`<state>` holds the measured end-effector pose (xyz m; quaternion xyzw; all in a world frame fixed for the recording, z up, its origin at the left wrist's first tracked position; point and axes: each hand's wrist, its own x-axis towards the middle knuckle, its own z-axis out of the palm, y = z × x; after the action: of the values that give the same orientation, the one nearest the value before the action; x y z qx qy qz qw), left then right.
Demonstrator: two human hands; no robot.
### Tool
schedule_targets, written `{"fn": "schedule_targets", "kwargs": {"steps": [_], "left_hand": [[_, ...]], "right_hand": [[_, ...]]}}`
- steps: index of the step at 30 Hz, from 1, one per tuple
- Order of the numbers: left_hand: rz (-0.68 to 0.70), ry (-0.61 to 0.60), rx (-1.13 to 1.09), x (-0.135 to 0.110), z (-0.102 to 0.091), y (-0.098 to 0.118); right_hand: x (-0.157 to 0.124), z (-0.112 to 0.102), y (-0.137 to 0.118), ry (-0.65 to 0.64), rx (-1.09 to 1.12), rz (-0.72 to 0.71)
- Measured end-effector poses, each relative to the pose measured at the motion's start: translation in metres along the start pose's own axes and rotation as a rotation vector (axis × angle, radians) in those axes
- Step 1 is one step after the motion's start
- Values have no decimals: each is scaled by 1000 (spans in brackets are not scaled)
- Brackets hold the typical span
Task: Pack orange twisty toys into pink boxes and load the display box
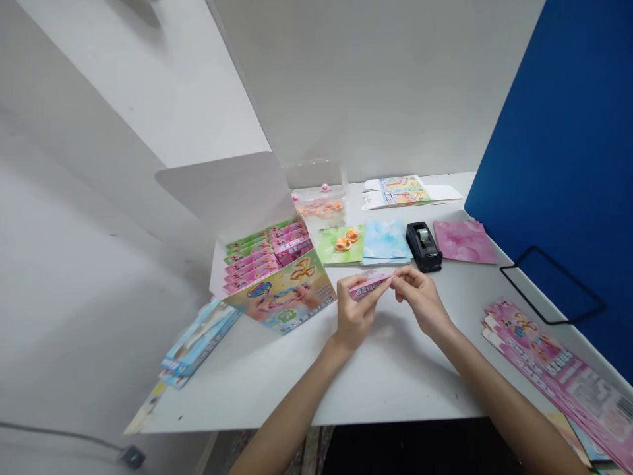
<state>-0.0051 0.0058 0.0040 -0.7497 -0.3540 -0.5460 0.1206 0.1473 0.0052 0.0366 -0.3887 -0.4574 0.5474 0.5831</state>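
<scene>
A small pink printed box (370,285) is held above the table, with its narrow lettered side facing me. Around its left end are the fingers of my left hand (354,316), closed on it. My right hand (419,294) pinches at the box's right end with thumb and forefinger. Just left of my hands stands an open display box (291,300) with its white lid raised, holding rows of pink packs (251,272) and green packs (242,245). Beyond my right hand sits a black tape dispenser (424,248).
Orange rings (346,240) lie on green card (326,247), beside blue cards (386,239). Behind is a clear container (321,198). Pink sheets (465,241) and pink flat cartons (548,359) lie right, near a blue panel (564,165). Blue cartons (198,343) lie left.
</scene>
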Motion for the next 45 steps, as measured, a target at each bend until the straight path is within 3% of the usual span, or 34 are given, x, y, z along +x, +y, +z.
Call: {"fn": "schedule_targets", "kwargs": {"steps": [36, 45], "left_hand": [[-6, 62, 21, 0, 3, -1], [22, 72, 13, -1, 3, -1]], "right_hand": [[3, -4, -3, -35, 4, 15], [7, -6, -1, -116, 141, 208]]}}
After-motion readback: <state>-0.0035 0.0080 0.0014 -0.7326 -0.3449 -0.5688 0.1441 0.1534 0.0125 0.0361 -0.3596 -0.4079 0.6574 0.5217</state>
